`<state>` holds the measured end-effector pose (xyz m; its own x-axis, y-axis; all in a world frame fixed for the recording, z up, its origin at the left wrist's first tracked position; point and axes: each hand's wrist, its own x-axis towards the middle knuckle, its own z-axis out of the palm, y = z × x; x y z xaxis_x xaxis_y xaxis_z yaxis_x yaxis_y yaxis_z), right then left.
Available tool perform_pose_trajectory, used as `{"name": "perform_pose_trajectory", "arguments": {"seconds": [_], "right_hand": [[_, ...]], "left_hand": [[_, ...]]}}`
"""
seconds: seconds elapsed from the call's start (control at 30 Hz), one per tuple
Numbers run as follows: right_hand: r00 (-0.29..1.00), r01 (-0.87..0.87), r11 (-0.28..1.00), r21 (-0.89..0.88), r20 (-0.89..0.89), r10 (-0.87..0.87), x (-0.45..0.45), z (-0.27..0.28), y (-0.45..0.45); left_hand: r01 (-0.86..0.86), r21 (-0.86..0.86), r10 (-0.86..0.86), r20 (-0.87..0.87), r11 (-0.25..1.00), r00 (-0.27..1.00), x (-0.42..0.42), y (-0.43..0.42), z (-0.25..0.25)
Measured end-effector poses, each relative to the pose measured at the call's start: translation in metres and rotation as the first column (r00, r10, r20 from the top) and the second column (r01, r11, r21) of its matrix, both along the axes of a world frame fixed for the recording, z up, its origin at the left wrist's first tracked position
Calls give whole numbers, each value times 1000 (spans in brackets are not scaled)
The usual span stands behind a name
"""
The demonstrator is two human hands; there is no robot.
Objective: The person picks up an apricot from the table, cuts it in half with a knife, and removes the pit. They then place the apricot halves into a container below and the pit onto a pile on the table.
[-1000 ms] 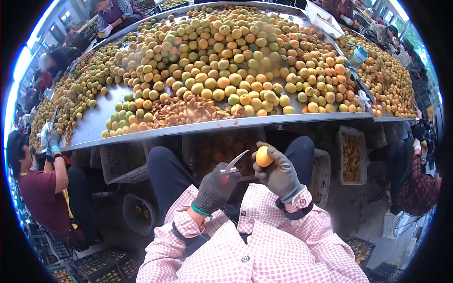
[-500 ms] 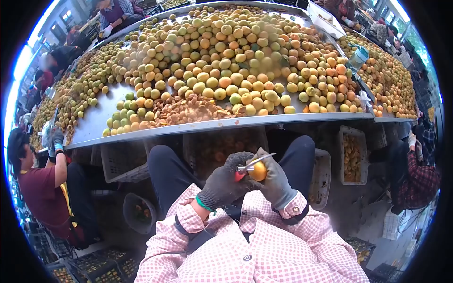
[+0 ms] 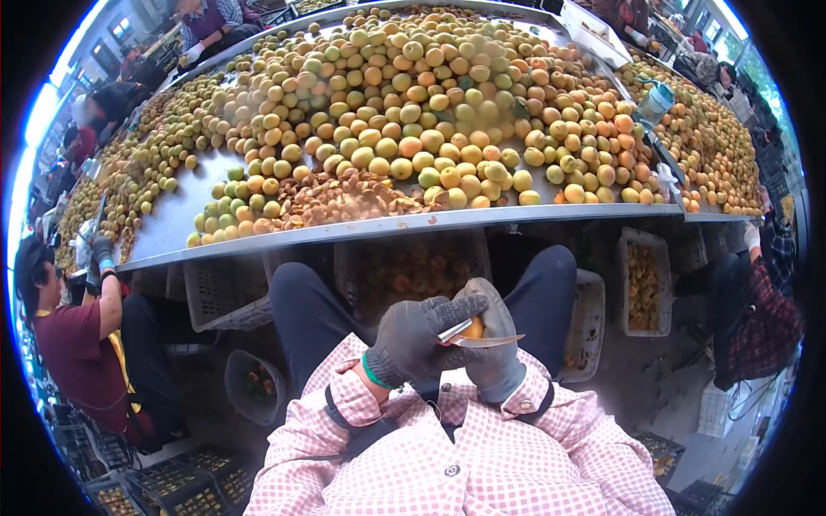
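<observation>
My left hand (image 3: 413,340), in a dark knit glove, is closed round a knife (image 3: 489,341) whose thin blade points right. A short silvery metal piece (image 3: 456,330) shows beside the blade, at the fingers; the handle is mostly hidden. My right hand (image 3: 497,361), in a grey glove, is wrapped round an apricot (image 3: 473,328). Only a small orange part of the fruit shows between the gloves, behind the blade. Both hands are together above my lap, in front of the table edge.
A metal table (image 3: 202,193) bears heaped apricots (image 3: 413,112) and a pile of split apricot pieces (image 3: 353,199). Below stand a crate of fruit (image 3: 642,284), a white crate (image 3: 225,297) and a bucket (image 3: 255,389). Co-workers sit at left (image 3: 82,357) and right (image 3: 757,318).
The knife blade has swung from pointing up-right to lying nearly level, lower across the apricot. My right hand has turned, and more of the fruit is covered.
</observation>
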<state>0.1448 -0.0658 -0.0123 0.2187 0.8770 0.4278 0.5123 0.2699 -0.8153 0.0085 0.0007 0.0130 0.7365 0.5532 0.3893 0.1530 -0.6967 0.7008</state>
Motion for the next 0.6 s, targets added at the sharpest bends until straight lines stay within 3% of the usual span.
{"name": "perform_pose_trajectory", "arguments": {"seconds": [0.1, 0.17, 0.2, 0.23, 0.27, 0.33, 0.37, 0.43, 0.47, 0.5, 0.57, 0.6], "right_hand": [[998, 66, 998, 1, 11, -66, -5, 15, 7], [976, 194, 975, 109, 76, -203, -11, 27, 10], [942, 313, 949, 37, -144, -305, -21, 31, 13], [941, 315, 948, 39, -144, -306, -20, 29, 13], [965, 237, 955, 180, -158, -210, -17, 26, 14], [985, 115, 923, 367, -162, -58, -12, 13, 18], [986, 111, 922, 370, -160, -55, -13, 13, 21], [767, 82, 982, 173, -639, 49, -15, 13, 24], [795, 13, 991, 132, -602, 70, -8, 17, 22], [795, 10, 991, 137, -602, 75, -5, 16, 22], [920, 45, 993, -109, -383, -84, 1, 11, 19], [983, -2, 998, -59, -184, -9, 3, 4, 11]], "left_hand": [[13, -141, 1, 100, 990, 995, 4, -1, 10], [33, -226, 2, 149, 974, 989, 7, -3, 12], [38, -323, 51, 263, 946, 964, 11, -8, 10], [58, -417, 109, 367, 907, 924, 14, -13, 8], [60, -418, 108, 367, 907, 924, 14, -17, 7], [37, -638, 248, 351, 769, 903, 13, -23, 6], [36, -636, 250, 354, 771, 901, 14, -24, 3], [134, -821, 366, 386, 555, 847, 18, -26, -8], [115, -843, 356, 340, 526, 870, 17, -24, -8], [113, -840, 356, 342, 530, 870, 16, -19, -7], [44, -639, 186, 288, 768, 940, 15, -5, -2], [-33, -481, 158, 223, 876, 962, 12, 0, -4]]}}
